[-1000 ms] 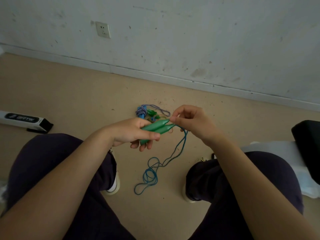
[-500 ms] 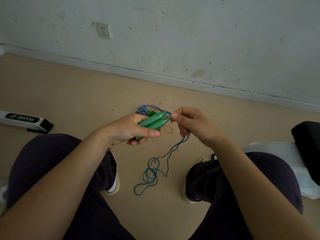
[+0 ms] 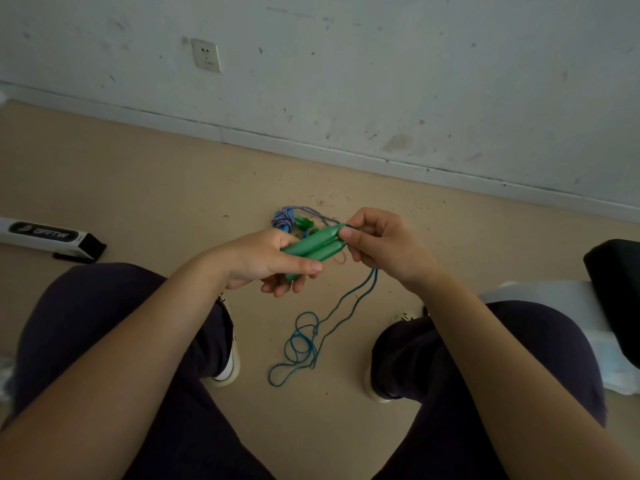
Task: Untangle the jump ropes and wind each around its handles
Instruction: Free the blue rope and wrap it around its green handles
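Head view of a seated person's lap and hands above a tan floor (image 3: 138,188) that meets a scuffed white wall (image 3: 381,81) bearing a socket (image 3: 206,59). Dark-trousered knees frame the lower field, with white shoe toes visible between them. At right lie a white sheet (image 3: 540,299) and a black object (image 3: 616,285); at left, a white-and-black box (image 3: 52,237) rests on the floor. The left hand (image 3: 266,261) grips two green handles (image 3: 311,245) held side by side, thumb curled over them and fingers wrapped beneath. The right hand (image 3: 384,244) pinches the blue cord (image 3: 311,341) at the handles' tips between thumb and curled fingers — from there two strands hang down and end in loose loops on the floor between the feet. Beyond the hands, on the floor, sits a second tangled rope (image 3: 294,220) — blue-and-white twisted cord with green and blue pieces, partly hidden.
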A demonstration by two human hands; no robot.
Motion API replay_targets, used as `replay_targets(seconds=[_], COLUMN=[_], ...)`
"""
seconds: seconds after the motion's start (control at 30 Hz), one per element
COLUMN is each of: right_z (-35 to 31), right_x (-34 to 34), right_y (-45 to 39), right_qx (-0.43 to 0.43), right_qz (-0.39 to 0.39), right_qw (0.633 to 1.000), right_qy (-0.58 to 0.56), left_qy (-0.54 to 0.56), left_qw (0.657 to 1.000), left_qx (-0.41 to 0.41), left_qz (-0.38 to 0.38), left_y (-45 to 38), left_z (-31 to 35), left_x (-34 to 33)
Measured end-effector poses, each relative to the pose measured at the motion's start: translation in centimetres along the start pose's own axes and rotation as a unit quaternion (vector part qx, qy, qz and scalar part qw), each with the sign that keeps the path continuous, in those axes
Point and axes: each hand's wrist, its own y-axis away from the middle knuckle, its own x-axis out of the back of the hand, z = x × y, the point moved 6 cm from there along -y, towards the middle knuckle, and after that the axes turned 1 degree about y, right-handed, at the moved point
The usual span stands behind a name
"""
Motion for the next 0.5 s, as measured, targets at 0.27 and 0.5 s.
replay_targets(seconds=[0.27, 0.5], right_z=[1.0, 1.9], right_x=[3.0, 1.4], right_y=[-0.6, -0.7], right_qx=[-0.008, -0.048], right_qz=[0.134, 0.067], right_qw=[0.991, 0.976], right_qy=[-0.026, 0.202], left_qy=[0.16, 0.064], left_qw=[0.97, 0.96], left_qx=[-0.082, -0.011], left_qz=[0.165, 0.273], left_y=[-0.4, -0.5], left_z=[0.2, -1.4], left_x=[2.8, 3.7])
